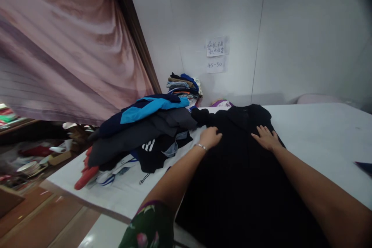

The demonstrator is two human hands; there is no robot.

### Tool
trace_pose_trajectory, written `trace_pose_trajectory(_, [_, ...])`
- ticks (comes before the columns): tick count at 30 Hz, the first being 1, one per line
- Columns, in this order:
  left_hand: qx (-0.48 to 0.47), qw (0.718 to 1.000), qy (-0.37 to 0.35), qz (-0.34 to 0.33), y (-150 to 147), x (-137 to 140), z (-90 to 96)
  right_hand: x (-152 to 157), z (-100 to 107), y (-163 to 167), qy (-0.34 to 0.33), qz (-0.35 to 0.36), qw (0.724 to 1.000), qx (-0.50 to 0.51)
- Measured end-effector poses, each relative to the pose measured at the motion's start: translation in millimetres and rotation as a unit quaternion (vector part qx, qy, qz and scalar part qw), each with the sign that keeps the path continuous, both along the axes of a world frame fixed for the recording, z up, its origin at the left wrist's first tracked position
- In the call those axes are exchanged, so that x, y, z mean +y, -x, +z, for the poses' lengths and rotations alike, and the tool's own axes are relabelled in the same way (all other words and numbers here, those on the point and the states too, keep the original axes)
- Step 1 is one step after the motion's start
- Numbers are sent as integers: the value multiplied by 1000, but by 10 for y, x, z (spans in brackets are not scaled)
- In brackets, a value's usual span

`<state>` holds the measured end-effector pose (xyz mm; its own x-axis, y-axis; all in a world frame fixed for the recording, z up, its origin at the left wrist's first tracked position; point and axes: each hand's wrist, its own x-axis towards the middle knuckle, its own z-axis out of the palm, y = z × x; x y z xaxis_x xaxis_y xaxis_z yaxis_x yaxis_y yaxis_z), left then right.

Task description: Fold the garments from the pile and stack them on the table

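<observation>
A black collared garment point(229, 186) lies spread on the white table, its collar at the far end and its lower part towards me. A faint line runs down its middle, and one sleeve is bunched at the upper left. At the left shoulder edge, my left hand point(210, 137), with a bracelet at the wrist, has its fingers curled in on the black cloth. My right hand point(266, 138) rests flat on the right side of the chest, fingers spread and holding nothing.
A loose heap of clothes point(139, 135), dark grey, navy, bright blue and red, lies left on the white table point(325, 139). Behind it stands a stack of folded clothes point(183, 87). Paper signs point(217, 54) hang on the wall, and a pink curtain point(81, 38) at left.
</observation>
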<state>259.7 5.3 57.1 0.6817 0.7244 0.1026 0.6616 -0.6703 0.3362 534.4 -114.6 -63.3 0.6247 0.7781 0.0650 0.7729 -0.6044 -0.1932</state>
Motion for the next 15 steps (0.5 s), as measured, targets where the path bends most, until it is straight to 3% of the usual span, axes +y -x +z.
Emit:
trace_pose_trajectory(2, [-33,998,-15,59,-44,402,64,-9,-5,14,-3,0,1000,-1])
trace_pose_trajectory(5, [-69,993,-28,92,-114,833,120,-36,-18,47,-27,3,999,-18])
trace_pose_trajectory(10, [-138,976,-19,169,-257,1213,143,-71,-18,111,-48,0,997,-61])
trace_pose_trajectory(15, [-189,944,45,265,-382,1536,124,-76,-15,121,-51,1,996,-74])
